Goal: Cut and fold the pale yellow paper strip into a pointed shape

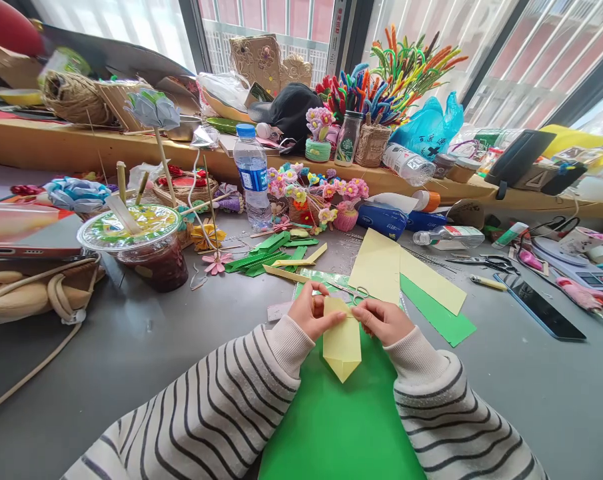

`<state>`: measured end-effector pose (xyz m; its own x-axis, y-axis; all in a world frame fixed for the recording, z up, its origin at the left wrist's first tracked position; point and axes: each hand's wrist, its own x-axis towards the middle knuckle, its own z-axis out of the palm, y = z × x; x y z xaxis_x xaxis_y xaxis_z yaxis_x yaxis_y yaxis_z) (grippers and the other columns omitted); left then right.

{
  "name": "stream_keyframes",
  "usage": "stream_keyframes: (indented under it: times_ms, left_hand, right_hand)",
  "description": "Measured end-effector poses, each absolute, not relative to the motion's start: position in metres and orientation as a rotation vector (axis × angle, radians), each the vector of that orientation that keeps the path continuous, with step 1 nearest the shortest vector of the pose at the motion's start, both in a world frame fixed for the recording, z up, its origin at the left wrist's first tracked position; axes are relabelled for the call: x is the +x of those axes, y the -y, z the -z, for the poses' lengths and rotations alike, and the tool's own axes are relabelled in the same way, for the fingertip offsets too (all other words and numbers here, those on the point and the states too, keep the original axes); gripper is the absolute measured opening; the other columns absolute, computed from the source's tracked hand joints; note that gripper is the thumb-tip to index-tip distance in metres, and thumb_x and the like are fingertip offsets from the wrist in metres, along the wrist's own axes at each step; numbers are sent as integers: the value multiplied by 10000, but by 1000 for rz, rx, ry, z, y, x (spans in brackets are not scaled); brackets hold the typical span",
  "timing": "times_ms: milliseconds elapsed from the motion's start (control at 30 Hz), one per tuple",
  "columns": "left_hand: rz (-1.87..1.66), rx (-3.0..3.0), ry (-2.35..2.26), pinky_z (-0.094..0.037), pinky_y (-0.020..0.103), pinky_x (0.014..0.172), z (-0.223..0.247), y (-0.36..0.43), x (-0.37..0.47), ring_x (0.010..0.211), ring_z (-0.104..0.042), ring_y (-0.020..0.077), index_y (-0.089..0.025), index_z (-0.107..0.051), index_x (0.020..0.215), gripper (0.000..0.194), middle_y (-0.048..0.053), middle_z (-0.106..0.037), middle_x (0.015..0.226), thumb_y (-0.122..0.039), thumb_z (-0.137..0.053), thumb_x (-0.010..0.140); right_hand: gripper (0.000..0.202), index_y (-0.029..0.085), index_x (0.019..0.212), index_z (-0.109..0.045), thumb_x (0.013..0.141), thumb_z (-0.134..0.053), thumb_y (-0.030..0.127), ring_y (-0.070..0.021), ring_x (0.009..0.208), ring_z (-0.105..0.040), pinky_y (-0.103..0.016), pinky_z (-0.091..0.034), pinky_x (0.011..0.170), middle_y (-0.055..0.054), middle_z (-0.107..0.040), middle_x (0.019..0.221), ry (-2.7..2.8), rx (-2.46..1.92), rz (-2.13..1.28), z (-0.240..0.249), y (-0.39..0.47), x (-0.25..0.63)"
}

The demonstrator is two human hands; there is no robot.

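I sit in a craft workshop by big windows, my grey table (131,347) strewn with coloured paper strips (268,259), handmade paper flowers (314,190), pipe cleaners (381,80), twine (74,97) and scissors (496,263).

Water bottle (252,175), lidded drink cup (142,245)

Both hands, left hand (312,312) and right hand (381,320), pinch a folded pale-yellow paper piece (342,341) above a green paper sheet (341,413) on the grey counter (131,360).
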<state>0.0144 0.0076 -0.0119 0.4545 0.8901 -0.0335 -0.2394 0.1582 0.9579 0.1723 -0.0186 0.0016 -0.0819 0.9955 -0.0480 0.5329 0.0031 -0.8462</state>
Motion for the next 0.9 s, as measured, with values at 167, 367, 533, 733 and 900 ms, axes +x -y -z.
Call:
stream_keyframes:
  times_ms: [167,367,533,733,900]
  left_hand:
    - [-858,1142,-728,-432,251,522,12,-9,13,556,-557,127,-181,-282,789,458,-15,-566,624,-255,-662,545]
    - [-695,1314,-705,-389,202,477,14,-10,13,504,-513,102,-164,-355,893,492,-51,-510,536,-235,-672,523]
    - [-834,1122,-794,-357,182,431,8,-14,13,447,-498,86,-140,-463,766,432,-35,-518,497,-430,-646,504]
    - [-841,891,-766,-437,248,502,-2,-17,9,511,-583,159,-117,-492,781,543,63,-618,606,-537,-616,459]
    - [-925,999,-827,-448,215,511,3,-12,13,496,-561,106,-90,-538,717,388,36,-609,594,-354,-689,475]
  right_hand:
    - [392,185,480,-392,728,-356,486,-95,424,-391,-232,-340,454,24,-403,440,1446,-1543,-910,-4,14,180]
    - [254,154,604,-502,658,-513,403,-98,498,-405,-232,-328,476,16,-454,534,1661,-1490,-1046,-2,17,164]
    - [259,156,577,-477,628,-553,398,-50,351,-345,-187,-260,336,55,-416,423,1308,-1405,-1227,-4,17,170]
    - [248,172,624,-435,562,-639,299,-118,533,-581,-196,-450,443,-22,-615,610,774,-1283,-1301,-10,14,175]
    - [229,155,688,-512,553,-652,275,-126,641,-601,-201,-488,558,-35,-639,699,788,-1155,-1467,-6,18,159]
